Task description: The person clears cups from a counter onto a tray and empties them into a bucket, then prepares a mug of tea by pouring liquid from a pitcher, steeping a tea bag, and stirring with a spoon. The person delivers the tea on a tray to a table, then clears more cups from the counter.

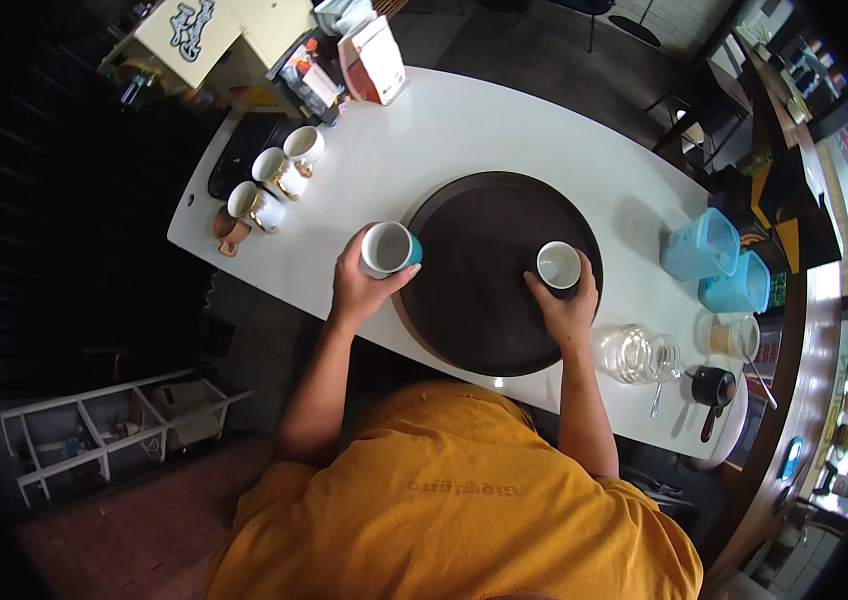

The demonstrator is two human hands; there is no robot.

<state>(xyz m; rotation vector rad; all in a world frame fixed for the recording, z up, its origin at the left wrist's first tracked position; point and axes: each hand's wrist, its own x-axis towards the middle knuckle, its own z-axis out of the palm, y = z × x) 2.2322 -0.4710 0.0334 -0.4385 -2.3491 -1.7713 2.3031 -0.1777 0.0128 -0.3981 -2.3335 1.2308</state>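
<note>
My left hand (356, 285) is wrapped round a teal cup (410, 250) with a white inside, held at the left rim of a round dark tray (474, 310). In my right hand (571, 308) is a second cup (558, 264), dark outside and pale inside, over the right part of the tray. Both cups are upright with their mouths facing up, and no contents can be made out in them. Whether the right cup touches the tray I cannot tell. The tray lies on a white table (474, 110).
Several mugs (284, 172) line the table's left end, near a white-and-red bag (372, 60). On the right stand two blue plastic containers (701, 246), a glass jar (634, 353), a spoon (656, 400), a beige-filled cup (734, 337) and a small black pot (712, 385) with a handle.
</note>
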